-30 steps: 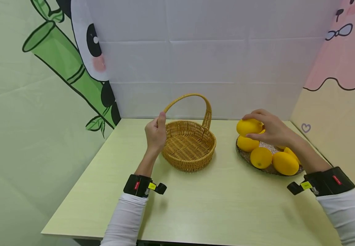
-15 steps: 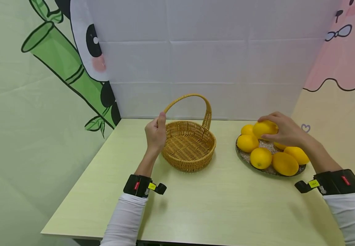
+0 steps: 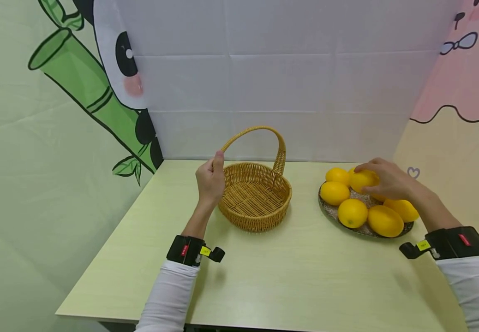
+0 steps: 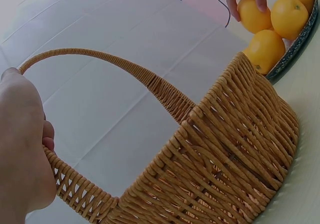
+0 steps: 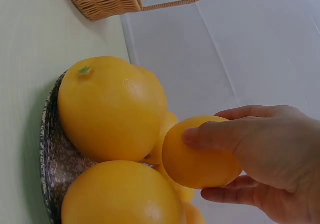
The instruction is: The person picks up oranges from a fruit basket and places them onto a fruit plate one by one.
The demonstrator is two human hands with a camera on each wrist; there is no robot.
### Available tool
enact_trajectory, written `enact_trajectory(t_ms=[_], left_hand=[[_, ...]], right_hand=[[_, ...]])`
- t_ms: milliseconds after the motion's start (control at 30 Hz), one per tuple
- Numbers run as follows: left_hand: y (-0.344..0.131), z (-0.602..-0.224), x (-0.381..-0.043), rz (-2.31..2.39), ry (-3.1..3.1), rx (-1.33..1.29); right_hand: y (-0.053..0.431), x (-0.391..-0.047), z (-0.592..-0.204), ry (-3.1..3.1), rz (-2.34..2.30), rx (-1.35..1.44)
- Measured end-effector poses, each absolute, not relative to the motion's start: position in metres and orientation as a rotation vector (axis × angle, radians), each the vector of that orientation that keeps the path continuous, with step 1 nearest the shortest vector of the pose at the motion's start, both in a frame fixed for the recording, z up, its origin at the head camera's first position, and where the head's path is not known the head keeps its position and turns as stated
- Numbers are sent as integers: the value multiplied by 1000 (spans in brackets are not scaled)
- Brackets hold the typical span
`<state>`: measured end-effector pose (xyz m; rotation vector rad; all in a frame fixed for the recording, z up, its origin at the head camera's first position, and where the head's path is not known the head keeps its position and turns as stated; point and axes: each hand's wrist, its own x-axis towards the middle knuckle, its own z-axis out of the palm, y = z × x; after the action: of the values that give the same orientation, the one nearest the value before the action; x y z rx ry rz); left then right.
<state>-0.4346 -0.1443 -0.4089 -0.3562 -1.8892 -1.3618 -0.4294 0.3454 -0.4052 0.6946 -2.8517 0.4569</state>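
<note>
My left hand (image 3: pixel 210 181) grips the left side of the handle of a round wicker basket (image 3: pixel 254 222), which stands on the table with nothing inside. The left wrist view shows the fingers wrapped round the woven handle (image 4: pixel 100 55). At the back of a dark speckled plate (image 3: pixel 331 213), my right hand (image 3: pixel 392 179) holds a yellow lemon (image 3: pixel 363 181) between thumb and fingers. In the right wrist view the thumb lies across this lemon (image 5: pixel 200 159). Several other lemons (image 3: pixel 352 213) lie round the plate; some are partly hidden by the right hand.
A pale wooden table (image 3: pixel 289 276) carries the basket and the plate, with a gap between them. Behind it hangs a pale cloth backdrop (image 3: pixel 281 83) with cartoon figures. A dark band with a small camera (image 3: pixel 212 253) is strapped to each wrist.
My right hand has carried the lemon from the plate's left back rightward, then lowered it slightly at the back. The left hand and basket have stayed put.
</note>
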Motion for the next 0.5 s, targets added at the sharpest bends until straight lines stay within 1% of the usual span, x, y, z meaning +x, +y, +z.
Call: enact_trajectory(t_ms=[200, 500], left_hand=[[-143, -409, -435, -1356, -1887, -362], [-144, -409, -435, -1375, -1891, -350]], right_hand=[[348, -435, -410, -2895, 418, 746], [349, -440, -417, -2997, 487, 852]])
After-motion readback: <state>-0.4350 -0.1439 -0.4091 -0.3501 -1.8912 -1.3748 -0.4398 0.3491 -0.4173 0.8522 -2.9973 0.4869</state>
